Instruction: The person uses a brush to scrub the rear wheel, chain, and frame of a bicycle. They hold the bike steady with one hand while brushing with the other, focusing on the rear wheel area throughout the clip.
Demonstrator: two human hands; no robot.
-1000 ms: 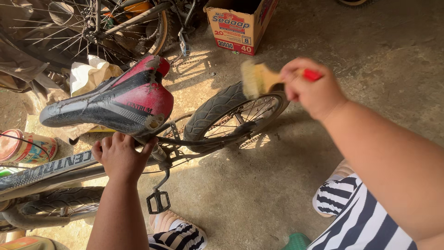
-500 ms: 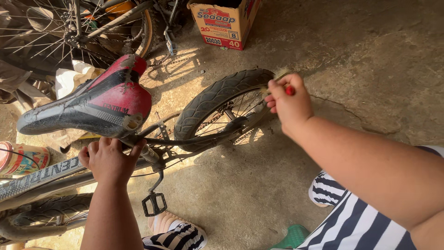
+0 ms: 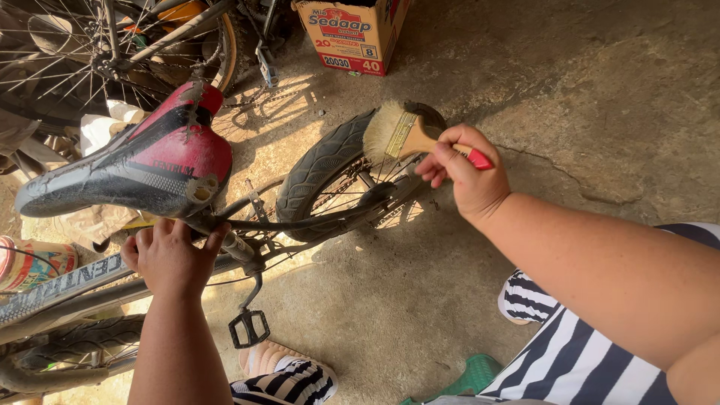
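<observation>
My right hand (image 3: 466, 174) holds a paintbrush (image 3: 401, 133) with pale bristles, a wooden body and a red handle end; the bristles rest on the rear tyre (image 3: 322, 165) of a small bicycle. My left hand (image 3: 171, 257) grips the bicycle frame (image 3: 67, 281) just below the worn red and black saddle (image 3: 142, 161). A black pedal (image 3: 248, 328) hangs under the frame.
A cardboard box (image 3: 349, 34) stands at the back on the concrete floor (image 3: 600, 90). Another bicycle's spoked wheel (image 3: 90, 45) fills the top left. A round tin (image 3: 30, 262) sits at the left edge. My striped trousers, feet and a green stool (image 3: 465, 379) are below.
My right hand has swung the brush back up onto the top of the rear tyre, bristles now showing. The view has shifted slightly; my left hand keeps its grip on the frame.
</observation>
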